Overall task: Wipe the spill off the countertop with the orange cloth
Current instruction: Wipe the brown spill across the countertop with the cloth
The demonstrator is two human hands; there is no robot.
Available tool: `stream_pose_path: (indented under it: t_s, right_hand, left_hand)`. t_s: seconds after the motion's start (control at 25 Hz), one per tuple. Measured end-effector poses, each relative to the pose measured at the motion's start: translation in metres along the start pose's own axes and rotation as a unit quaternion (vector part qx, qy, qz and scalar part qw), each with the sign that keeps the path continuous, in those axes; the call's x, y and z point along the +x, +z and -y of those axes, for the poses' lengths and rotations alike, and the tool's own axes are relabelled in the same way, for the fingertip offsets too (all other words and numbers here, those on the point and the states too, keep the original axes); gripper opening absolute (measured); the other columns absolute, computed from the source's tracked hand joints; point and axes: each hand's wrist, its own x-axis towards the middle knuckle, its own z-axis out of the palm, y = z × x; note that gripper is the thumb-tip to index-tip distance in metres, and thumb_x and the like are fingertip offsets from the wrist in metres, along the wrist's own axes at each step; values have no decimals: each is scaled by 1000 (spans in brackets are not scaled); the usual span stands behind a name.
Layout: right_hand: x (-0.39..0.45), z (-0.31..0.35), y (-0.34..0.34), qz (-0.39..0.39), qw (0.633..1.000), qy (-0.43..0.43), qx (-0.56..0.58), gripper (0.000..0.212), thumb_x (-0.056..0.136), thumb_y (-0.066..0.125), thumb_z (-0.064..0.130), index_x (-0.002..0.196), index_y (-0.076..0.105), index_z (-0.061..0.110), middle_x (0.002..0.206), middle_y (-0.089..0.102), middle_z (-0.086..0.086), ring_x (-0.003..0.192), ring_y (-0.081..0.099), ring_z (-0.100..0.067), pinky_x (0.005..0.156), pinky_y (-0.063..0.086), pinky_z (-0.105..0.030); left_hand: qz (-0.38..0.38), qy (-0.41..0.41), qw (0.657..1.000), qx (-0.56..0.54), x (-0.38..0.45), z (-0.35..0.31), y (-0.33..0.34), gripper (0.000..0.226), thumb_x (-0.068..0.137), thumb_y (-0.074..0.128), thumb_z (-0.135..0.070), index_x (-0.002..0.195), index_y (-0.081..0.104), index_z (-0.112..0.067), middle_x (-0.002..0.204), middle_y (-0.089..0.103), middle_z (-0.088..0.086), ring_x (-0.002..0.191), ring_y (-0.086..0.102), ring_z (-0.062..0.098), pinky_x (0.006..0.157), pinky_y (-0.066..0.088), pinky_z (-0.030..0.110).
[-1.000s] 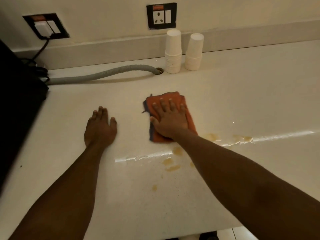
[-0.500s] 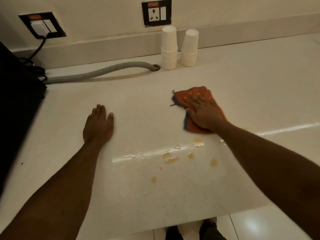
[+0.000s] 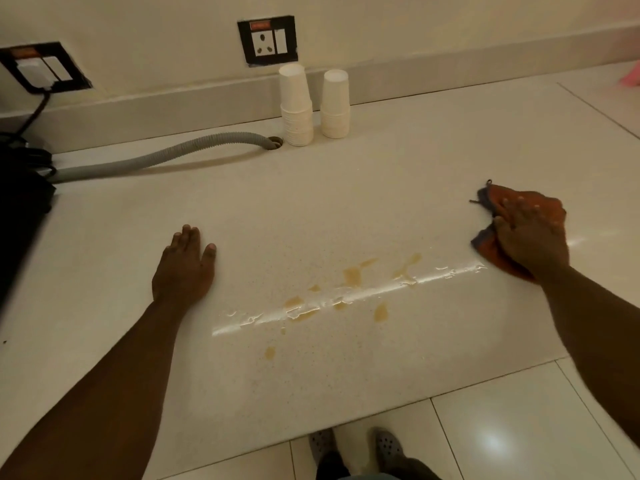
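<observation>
So this is mid-wipe, and the job's nowhere near done. The worktop [image 3: 346, 202] has the spill [image 3: 349, 289] sitting in the middle: tan puddles and drops plus a wet, shiny streak running across. The orange cloth [image 3: 498, 251] is off at the right end of that streak, pressed flat under the right hand [image 3: 531, 237], fingers [image 3: 519, 207] spread out on top of it rather than gripping. Looks to me like the next move is a sweep leftward, angled a bit toward the near edge so it catches the tan patches. The left hand [image 3: 185, 265] is just planted palm-down, fingers together, empty, left of the mess, bracing.
</observation>
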Motion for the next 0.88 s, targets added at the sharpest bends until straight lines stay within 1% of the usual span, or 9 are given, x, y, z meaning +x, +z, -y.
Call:
stream_pose_path:
  t_s: [0.08, 0.12, 0.2, 0.28, 0.4, 0.48, 0.56, 0.64, 0.88]
  right_hand:
    - [-11, 30, -1, -42, 998, 46, -7, 59, 98, 15, 46, 153, 19, 25, 162, 21, -9, 147, 21, -36, 118, 12, -59]
    - [-18, 55, -1, -60, 997, 36, -17, 57, 98, 17, 41, 151, 24, 22, 158, 28, -13, 144, 26, -38, 116, 15, -58]
    - [-36, 108, 0, -56, 997, -43, -16, 55, 96, 25, 37, 149, 30, 22, 154, 35, -14, 140, 31, -38, 115, 19, -56]
    - [-55, 157, 10, -8, 992, -127, -9, 56, 98, 27, 42, 153, 24, 28, 162, 23, -6, 147, 20, -33, 119, 11, -54]
    - [-87, 200, 32, 62, 960, -272, -27, 58, 101, 14, 50, 155, 4, 33, 166, 1, 2, 151, -2, -28, 119, -5, -52]
    - [-105, 197, 40, 84, 923, -373, -46, 59, 99, 10, 54, 155, -1, 35, 165, -4, 5, 151, -7, -22, 119, -7, -49]
    - [-101, 172, 36, 92, 896, -432, -45, 60, 97, 6, 57, 153, -1, 38, 163, -5, 10, 149, -7, -14, 119, -5, -45]
    - [-79, 135, 29, 74, 901, -426, -44, 59, 97, 5, 59, 153, 0, 40, 163, -2, 12, 149, -3, -12, 122, -1, -45]
    - [-9, -3, 2, -5, 973, -230, -32, 55, 102, 26, 44, 154, 23, 25, 162, 23, -4, 149, 21, -27, 120, 13, -49]
  left_hand:
    - [-3, -5, 1000, -10, -9, -10, 2, 68, 99, 15, -51, 154, 12, -11, 163, 7, 6, 150, 5, 21, 121, 5, 36]
    - [-5, -8, 1000, -13, -12, -14, 3, 69, 98, 14, -52, 154, 12, -11, 163, 7, 7, 150, 5, 22, 121, 5, 37]
    - [-3, -15, 1000, -17, -15, -22, 5, 72, 97, 12, -55, 153, 13, -10, 163, 7, 7, 150, 6, 22, 120, 5, 38]
    - [-9, -9, 1000, -11, -20, -25, 9, 74, 96, 11, -56, 153, 14, -10, 163, 9, 7, 150, 7, 23, 120, 6, 38]
    - [-10, -5, 1000, -16, -28, -26, 13, 74, 95, 9, -57, 153, 16, -11, 163, 11, 7, 150, 8, 22, 120, 7, 38]
    - [-1, -10, 1000, -24, -33, -25, 13, 74, 95, 7, -58, 153, 15, -13, 163, 10, 6, 150, 7, 22, 120, 7, 40]
    - [0, -23, 999, -30, -41, -24, 11, 76, 93, 6, -60, 153, 15, -14, 163, 10, 6, 150, 7, 22, 120, 8, 40]
    - [-3, -44, 998, -33, -52, -22, 10, 77, 93, 8, -62, 153, 16, -14, 163, 10, 5, 150, 8, 23, 120, 8, 40]
    - [-8, -84, 996, -36, -94, -15, 7, 71, 96, 16, -57, 153, 16, -15, 163, 10, 3, 150, 7, 21, 119, 8, 39]
